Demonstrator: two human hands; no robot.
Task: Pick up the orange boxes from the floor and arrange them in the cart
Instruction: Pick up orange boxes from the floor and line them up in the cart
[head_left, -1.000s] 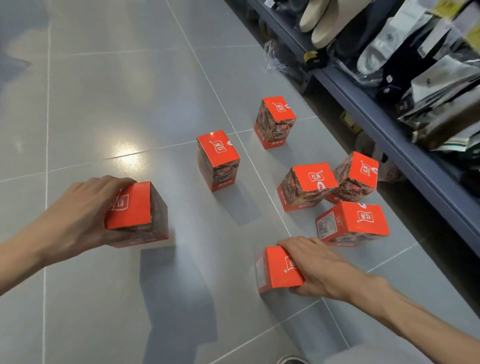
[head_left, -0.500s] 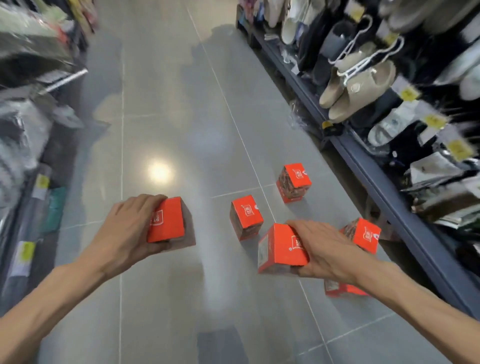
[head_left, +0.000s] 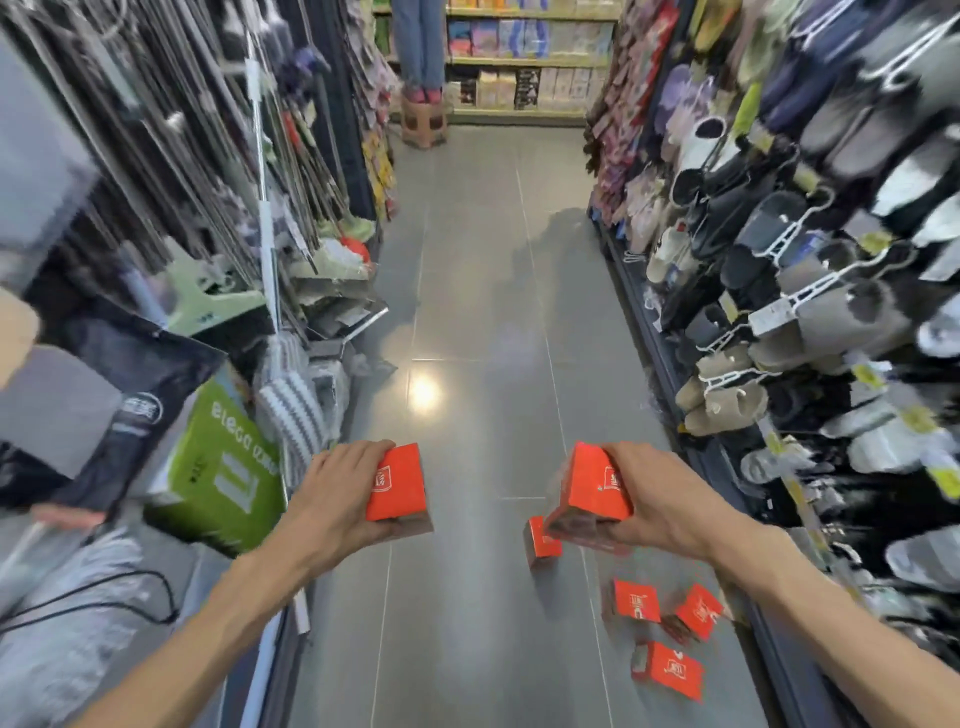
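Observation:
My left hand (head_left: 335, 493) grips one orange box (head_left: 397, 483), held well above the grey floor. My right hand (head_left: 660, 499) grips a second orange box (head_left: 592, 488), tilted, at about the same height. Several more orange boxes lie on the floor below my right arm: one (head_left: 540, 540) just under the held box, one (head_left: 636, 600) further right, one (head_left: 698, 613) tilted beside it, and one (head_left: 670, 670) lying nearest to me. No cart is in view.
I look down a narrow shop aisle. Racks of slippers (head_left: 779, 291) line the right side, mops and cleaning goods (head_left: 218, 249) the left, with a green package (head_left: 223, 473) close to my left hand. A person stands on a stool (head_left: 423, 122) at the far end.
Both hands have lifted their boxes off the floor and the view has swung up from the floor to the whole aisle. The other boxes stay on the floor.

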